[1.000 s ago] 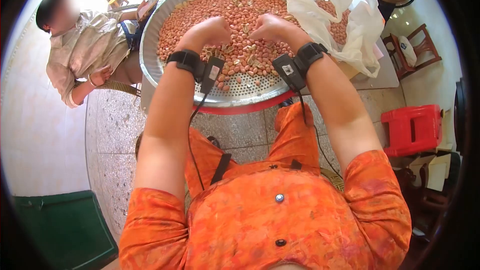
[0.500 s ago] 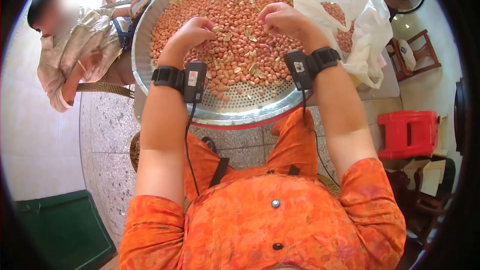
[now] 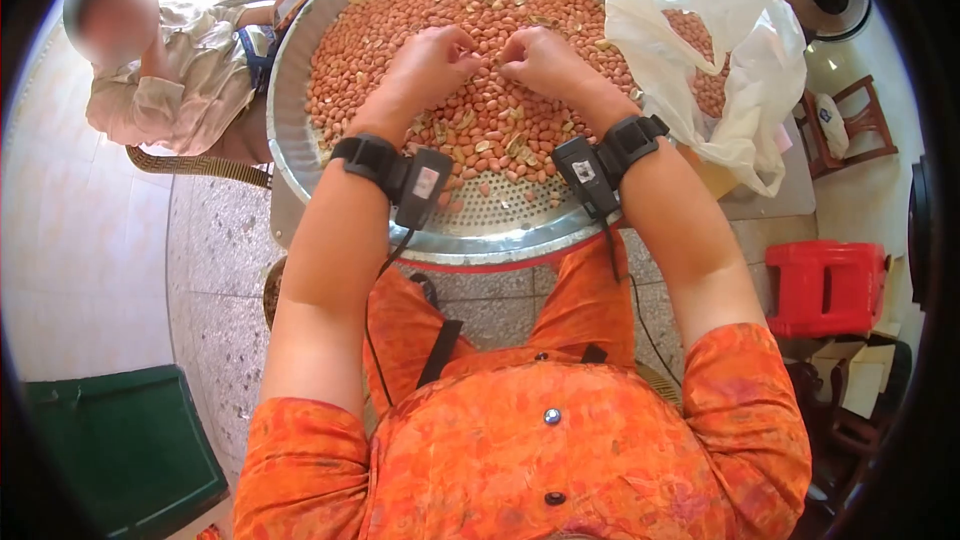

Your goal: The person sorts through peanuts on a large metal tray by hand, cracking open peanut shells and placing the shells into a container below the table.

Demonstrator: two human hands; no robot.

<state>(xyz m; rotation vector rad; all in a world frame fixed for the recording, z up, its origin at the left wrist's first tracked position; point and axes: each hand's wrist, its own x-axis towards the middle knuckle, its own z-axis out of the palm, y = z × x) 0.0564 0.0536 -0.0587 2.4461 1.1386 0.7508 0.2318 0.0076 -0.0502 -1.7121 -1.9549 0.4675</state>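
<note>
Head view: left hand (image 3: 432,65) just before twelve o'clock, right hand (image 3: 545,62) just past; both curled, contents unclear. Light pinches should suit peanuts (image 3: 370,40).

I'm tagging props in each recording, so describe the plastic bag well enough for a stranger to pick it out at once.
Start from the big round metal tray of reddish peanuts. At its right side sits the plastic bag, mouth open. Its thin, crumpled white film, with more peanuts inside, sets it apart from the shiny tray and the solid red stool lower right.
</note>
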